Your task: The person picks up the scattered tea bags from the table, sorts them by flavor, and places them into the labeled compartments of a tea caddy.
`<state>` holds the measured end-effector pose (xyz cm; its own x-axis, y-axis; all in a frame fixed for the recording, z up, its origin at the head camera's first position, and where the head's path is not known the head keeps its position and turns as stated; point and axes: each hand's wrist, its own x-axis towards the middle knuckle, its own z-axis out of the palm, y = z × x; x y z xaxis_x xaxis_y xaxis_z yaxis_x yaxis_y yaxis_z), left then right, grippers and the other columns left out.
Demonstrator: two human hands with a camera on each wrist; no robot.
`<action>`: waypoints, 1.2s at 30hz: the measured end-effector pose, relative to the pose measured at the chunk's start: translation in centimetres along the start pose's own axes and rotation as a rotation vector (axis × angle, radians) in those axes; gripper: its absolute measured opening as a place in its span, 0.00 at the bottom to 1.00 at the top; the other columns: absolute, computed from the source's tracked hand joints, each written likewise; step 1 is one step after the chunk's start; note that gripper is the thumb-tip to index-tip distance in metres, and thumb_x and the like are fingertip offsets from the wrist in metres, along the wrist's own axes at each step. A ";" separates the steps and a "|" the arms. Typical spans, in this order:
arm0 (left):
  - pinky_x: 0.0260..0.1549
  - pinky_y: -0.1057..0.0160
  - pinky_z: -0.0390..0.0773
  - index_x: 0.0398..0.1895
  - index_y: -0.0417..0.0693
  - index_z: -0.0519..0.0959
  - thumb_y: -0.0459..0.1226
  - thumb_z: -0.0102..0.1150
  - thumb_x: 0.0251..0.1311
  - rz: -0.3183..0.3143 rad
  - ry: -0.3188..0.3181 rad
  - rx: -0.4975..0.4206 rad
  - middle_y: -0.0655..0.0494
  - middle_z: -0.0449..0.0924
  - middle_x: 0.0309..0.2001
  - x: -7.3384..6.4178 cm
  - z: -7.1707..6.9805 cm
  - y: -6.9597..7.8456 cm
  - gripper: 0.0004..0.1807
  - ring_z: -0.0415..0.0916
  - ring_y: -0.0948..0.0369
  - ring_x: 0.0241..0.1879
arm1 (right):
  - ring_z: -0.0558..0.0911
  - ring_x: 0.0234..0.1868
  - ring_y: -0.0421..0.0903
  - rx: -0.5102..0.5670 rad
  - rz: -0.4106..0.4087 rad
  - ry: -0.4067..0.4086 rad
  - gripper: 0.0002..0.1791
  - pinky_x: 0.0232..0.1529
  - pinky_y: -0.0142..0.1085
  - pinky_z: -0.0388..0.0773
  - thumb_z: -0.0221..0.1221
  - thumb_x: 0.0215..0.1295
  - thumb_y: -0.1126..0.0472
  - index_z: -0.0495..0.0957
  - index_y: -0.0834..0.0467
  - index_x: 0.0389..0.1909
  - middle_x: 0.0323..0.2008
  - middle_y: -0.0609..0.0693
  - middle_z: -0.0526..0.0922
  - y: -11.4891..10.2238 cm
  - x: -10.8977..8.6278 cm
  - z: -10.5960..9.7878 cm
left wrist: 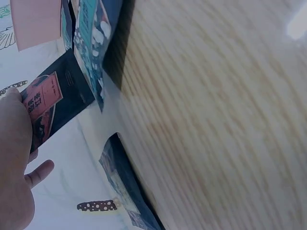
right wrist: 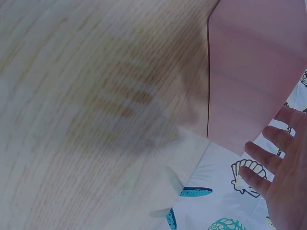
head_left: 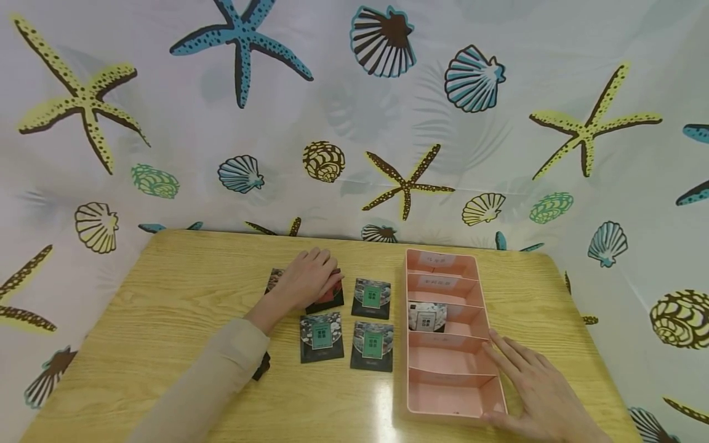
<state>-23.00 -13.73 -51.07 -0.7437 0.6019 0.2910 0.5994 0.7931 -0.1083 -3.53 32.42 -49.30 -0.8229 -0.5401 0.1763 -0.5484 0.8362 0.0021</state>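
Observation:
In the head view my left hand point(head_left: 308, 278) pinches a dark packet with a red label point(head_left: 331, 294). The left wrist view shows this packet point(left wrist: 53, 98) tilted, its edge by the thumb and fingers. Beside it a packet point(head_left: 274, 280) is partly hidden by the hand. Nearer lies a teal-labelled packet point(head_left: 322, 336); to its right are two green-labelled packets, one far point(head_left: 372, 298) and one near point(head_left: 372, 346). My right hand point(head_left: 534, 387), fingers spread, rests at the right side of a pink divided box point(head_left: 455, 417). A pale-labelled packet point(head_left: 426, 319) lies in its middle compartment.
Labels are stuck inside the box's compartments, such as a white label point(head_left: 437, 259) at the far end. A small black object point(head_left: 263, 367) shows partly behind the left sleeve point(head_left: 221, 363). The wooden table point(head_left: 188, 277) meets a patterned cloth point(head_left: 332, 111) at the back.

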 end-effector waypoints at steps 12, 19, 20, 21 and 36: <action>0.39 0.55 0.78 0.42 0.50 0.79 0.52 0.51 0.81 0.002 0.061 0.038 0.53 0.76 0.39 0.9 -3.0 2.6 0.17 0.72 0.55 0.37 | 0.77 0.69 0.57 -0.009 -0.010 -0.002 0.63 0.59 0.58 0.79 0.61 0.52 0.18 0.62 0.52 0.82 0.80 0.54 0.67 0.2 0.1 0.0; 0.37 0.57 0.77 0.41 0.52 0.79 0.52 0.52 0.80 0.011 0.089 0.037 0.54 0.75 0.38 1.3 -3.9 4.4 0.16 0.72 0.55 0.37 | 0.76 0.70 0.57 -0.004 -0.001 -0.027 0.63 0.61 0.58 0.79 0.61 0.53 0.18 0.60 0.50 0.83 0.81 0.53 0.65 0.0 0.2 -0.2; 0.36 0.57 0.77 0.41 0.51 0.79 0.52 0.53 0.80 0.016 0.099 0.032 0.53 0.75 0.38 1.4 -4.0 4.7 0.16 0.71 0.55 0.36 | 0.76 0.70 0.57 -0.004 0.000 -0.028 0.62 0.61 0.58 0.78 0.61 0.53 0.18 0.60 0.50 0.83 0.81 0.54 0.65 0.0 0.3 -0.2; 0.36 0.57 0.76 0.40 0.51 0.78 0.52 0.54 0.79 0.022 0.111 0.027 0.53 0.75 0.37 1.5 -4.2 5.0 0.16 0.71 0.55 0.36 | 0.76 0.70 0.57 -0.004 0.002 -0.028 0.62 0.62 0.58 0.78 0.61 0.53 0.18 0.60 0.50 0.83 0.81 0.54 0.66 0.0 0.3 -0.2; 0.42 0.59 0.78 0.45 0.53 0.81 0.53 0.53 0.79 0.130 0.164 -0.014 0.55 0.78 0.40 3.1 -6.8 10.1 0.16 0.74 0.57 0.40 | 0.77 0.70 0.55 -0.011 0.036 -0.048 0.62 0.63 0.56 0.78 0.64 0.51 0.19 0.63 0.50 0.81 0.80 0.53 0.68 -0.4 0.2 -0.3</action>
<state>-17.23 -4.49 -44.77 -0.6026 0.6748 0.4260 0.6920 0.7077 -0.1422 -3.41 31.98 -49.01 -0.8487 -0.5130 0.1289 -0.5165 0.8563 0.0071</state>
